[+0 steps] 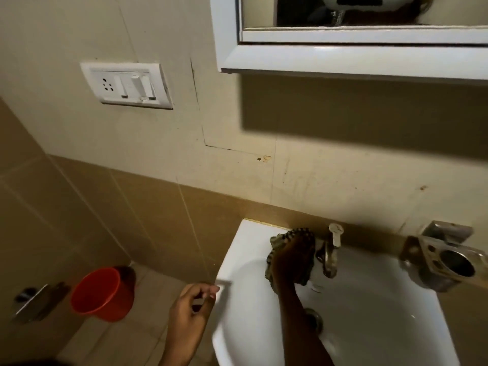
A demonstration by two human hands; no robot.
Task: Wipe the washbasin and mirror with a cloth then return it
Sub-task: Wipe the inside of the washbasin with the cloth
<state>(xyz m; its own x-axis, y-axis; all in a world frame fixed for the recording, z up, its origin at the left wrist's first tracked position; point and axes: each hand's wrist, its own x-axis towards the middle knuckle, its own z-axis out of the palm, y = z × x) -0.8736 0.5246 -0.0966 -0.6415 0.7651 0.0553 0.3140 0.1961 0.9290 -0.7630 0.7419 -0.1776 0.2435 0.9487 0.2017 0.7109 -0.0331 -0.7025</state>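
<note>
Head view, largest first: white ceramic washbasin [239,256], at its twelve o'clock my right hand [290,262] pressing the striped patterned cloth [285,237], left hand [188,313] loosely curled, empty; cloth could snag the metal tap [331,249].

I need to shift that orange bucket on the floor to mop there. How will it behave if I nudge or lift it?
The orange bucket looks like thin plastic, so probably light and fairly stiff. On the smooth floor tiles it would likely slide rather than tip, given its wide mouth. Whether it holds water cannot be seen; if so, expect more weight and sloshing.
</note>
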